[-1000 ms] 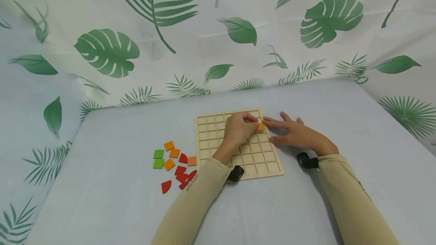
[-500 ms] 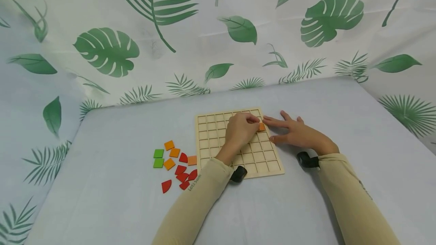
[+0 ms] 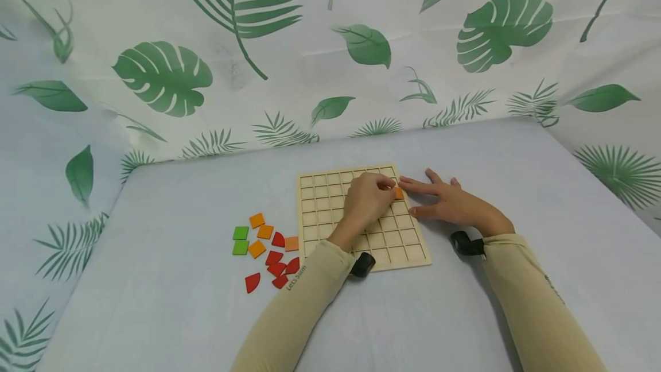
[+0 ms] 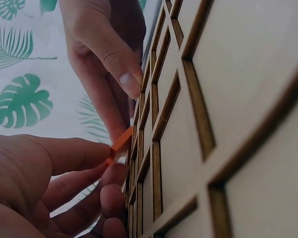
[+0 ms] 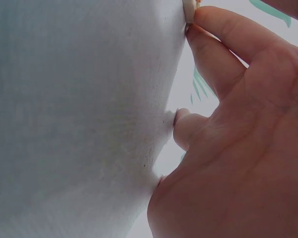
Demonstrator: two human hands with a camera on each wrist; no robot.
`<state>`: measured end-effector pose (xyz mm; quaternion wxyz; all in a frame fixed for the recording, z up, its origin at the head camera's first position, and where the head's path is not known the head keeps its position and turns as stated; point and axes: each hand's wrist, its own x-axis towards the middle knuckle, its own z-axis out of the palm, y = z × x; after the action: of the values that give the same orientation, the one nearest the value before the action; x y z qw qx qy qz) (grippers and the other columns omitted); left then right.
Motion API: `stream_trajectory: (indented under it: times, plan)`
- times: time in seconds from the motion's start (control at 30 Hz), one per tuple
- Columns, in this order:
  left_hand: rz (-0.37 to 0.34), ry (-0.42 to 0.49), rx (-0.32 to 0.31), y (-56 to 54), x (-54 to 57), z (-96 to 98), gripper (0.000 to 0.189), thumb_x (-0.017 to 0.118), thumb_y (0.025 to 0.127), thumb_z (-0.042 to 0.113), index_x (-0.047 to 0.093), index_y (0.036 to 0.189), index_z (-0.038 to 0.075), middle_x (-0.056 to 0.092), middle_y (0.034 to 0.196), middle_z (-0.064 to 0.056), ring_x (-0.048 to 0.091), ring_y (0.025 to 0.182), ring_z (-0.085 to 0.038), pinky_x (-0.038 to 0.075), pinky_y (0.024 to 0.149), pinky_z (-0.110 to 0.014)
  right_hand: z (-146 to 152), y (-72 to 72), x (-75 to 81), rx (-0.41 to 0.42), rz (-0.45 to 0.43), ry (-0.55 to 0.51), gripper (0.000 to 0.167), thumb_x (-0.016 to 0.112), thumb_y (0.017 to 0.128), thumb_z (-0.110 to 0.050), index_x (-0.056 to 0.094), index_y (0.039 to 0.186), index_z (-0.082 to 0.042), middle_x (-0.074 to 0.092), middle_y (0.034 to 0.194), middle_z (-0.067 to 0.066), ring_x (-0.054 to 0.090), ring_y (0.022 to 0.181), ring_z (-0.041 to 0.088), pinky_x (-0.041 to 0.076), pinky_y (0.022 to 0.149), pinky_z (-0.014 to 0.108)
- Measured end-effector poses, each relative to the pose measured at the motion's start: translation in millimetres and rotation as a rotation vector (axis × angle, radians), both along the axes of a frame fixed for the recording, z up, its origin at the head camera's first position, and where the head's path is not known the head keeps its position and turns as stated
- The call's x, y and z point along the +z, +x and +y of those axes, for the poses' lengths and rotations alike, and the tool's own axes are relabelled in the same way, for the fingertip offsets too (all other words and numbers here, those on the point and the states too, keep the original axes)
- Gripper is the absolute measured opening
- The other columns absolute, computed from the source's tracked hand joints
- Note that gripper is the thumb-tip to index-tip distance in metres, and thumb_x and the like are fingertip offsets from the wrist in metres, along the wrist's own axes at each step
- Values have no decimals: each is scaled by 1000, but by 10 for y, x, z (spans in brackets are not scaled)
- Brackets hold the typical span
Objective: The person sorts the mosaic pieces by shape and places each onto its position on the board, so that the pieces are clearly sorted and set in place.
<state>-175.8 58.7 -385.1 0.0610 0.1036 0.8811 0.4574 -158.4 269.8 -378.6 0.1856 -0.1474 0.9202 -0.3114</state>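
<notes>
My left hand (image 3: 365, 200) pinches a small orange square tile (image 3: 399, 193) between thumb and fingertips at the right side of a wooden grid board (image 3: 315, 228). In the left wrist view the orange tile (image 4: 121, 141) stands tilted against the board's raised grid lines, fingertips behind it. My right hand (image 3: 446, 202) lies with spread, straight fingers at the board's right edge, its fingertips touching the rim. Close up, the right wrist view has the right hand's fingers (image 5: 228, 49) against the pale cloth and the board's edge.
Left of the board lie orange tiles (image 3: 257, 249), green square tiles (image 3: 240, 233) and several red quarter-round pieces (image 3: 252, 283). A peach-coloured tile (image 3: 291, 244) sits right at the board's left edge. Leaf-patterned cloth (image 3: 289, 62) rises behind the table.
My left hand has shifted slightly right with the orange tile, toward the board's right edge. The right hand stays in place.
</notes>
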Motion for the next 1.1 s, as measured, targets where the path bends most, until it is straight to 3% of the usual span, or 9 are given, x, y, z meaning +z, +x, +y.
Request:
stream_trajectory:
  times: [0.37,0.53,0.8,0.93,1.1]
  plan:
    - [-11,-59,-43,21,6,-18,19,71,100,13,85,114,12,78,107,1,60,75,-10,47,62,-25,-10,25,13,-5,-15,-10,77,74,101,-38,41,165,-10,23,175,14,-12,160,46,-19,116,73]
    - [-37,-37,-40,2,24,-35,26,69,100,17,81,123,11,77,111,-1,65,84,-12,52,71,-29,-10,16,27,2,-6,-6,77,74,101,-37,41,165,-8,25,175,15,-11,160,48,-18,116,74]
    - [-95,80,-86,25,49,-124,45,67,104,23,66,146,8,72,123,-9,68,104,-21,55,85,-37,-20,29,-1,15,-2,2,77,74,101,-37,41,164,-7,25,174,16,-11,159,51,-17,115,76]
    - [-144,156,-96,62,117,-171,52,66,105,27,58,154,11,71,129,-9,69,106,-22,56,88,-39,-20,8,-18,19,-4,18,77,74,101,-38,41,164,-8,25,174,17,-10,159,51,-16,115,77]
    - [-167,295,-144,96,248,-236,59,65,107,29,49,162,16,67,142,-8,66,124,-23,54,101,-43,-12,-26,4,10,-5,39,79,75,101,-39,40,165,-9,21,173,24,-10,159,51,-16,115,76]
